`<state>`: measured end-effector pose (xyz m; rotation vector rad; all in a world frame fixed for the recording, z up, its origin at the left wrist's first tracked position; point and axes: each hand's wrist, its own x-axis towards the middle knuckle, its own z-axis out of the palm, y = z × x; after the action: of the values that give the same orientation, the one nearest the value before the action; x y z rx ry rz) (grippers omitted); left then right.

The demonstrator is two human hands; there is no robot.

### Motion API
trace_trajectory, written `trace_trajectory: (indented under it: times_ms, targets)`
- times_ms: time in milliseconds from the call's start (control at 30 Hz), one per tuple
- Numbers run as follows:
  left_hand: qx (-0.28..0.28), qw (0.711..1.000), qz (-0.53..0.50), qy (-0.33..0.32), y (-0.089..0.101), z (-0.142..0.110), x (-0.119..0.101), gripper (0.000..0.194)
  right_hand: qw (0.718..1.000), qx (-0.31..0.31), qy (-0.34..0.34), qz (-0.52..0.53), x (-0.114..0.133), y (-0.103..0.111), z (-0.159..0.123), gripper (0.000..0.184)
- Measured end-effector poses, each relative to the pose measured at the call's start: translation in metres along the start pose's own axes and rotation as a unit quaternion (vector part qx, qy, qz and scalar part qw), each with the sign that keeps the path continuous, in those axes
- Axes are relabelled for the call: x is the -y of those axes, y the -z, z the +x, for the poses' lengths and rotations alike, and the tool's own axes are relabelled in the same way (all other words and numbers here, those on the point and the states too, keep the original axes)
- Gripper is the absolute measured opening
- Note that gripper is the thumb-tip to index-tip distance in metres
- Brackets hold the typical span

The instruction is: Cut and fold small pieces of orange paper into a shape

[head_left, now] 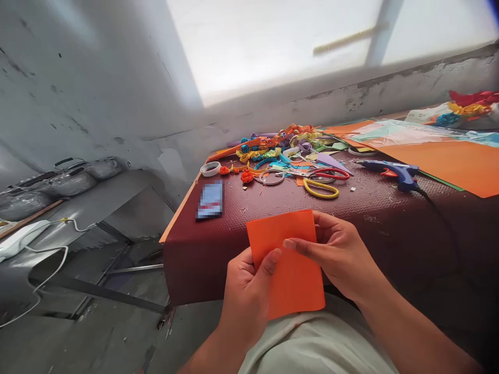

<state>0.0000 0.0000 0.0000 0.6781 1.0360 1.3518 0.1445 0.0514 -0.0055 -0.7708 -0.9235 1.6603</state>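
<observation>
Head view: at the lower centre of the frame, a piece of orange paper was held up above the person's lap, in front of the near edge of a dark red worktop. The left hand gripped its left side, thumb pressed on the face; the right hand pinched its upper right side, thumb in front, fingers behind. This grip from two sides seemed meant to keep the paper flat and steady, and the lap probably gave more room than the crowded surface.

Beyond, left of centre, lay a phone and a white tape roll. A heap of coloured paper scraps and scissors with red and yellow handle loops crowded the upper centre. To the right, a blue glue gun trailed its cord over the front edge, a likely snag for the right arm. Large orange sheets covered the far right.
</observation>
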Motion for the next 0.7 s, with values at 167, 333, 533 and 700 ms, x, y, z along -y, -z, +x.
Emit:
trace_trajectory:
  times_ms: [167, 333, 533, 700]
  targets:
    - [0.001, 1.000, -0.001, -0.004, 0.0002, 0.0014, 0.0016, 0.031, 1.000, 0.002, 0.004, -0.002, 0.0004, -0.0009, 0.0009, 0.050]
    - [0.003, 1.000, -0.006, -0.005, -0.0001, 0.0017, 0.0022, 0.029, 1.000, 0.014, 0.004, 0.014, -0.0005, -0.0010, 0.0032, 0.050]
    - [-0.005, 1.000, -0.003, -0.003, -0.0004, 0.0008, 0.0015, 0.031, 1.000, 0.023, -0.002, 0.019, -0.0008, 0.0003, 0.0036, 0.050]
    - [0.000, 1.000, -0.016, -0.006, -0.0010, 0.0014, 0.0013, 0.029, 0.999, 0.026, -0.003, 0.021, -0.0002, 0.0004, 0.0033, 0.049]
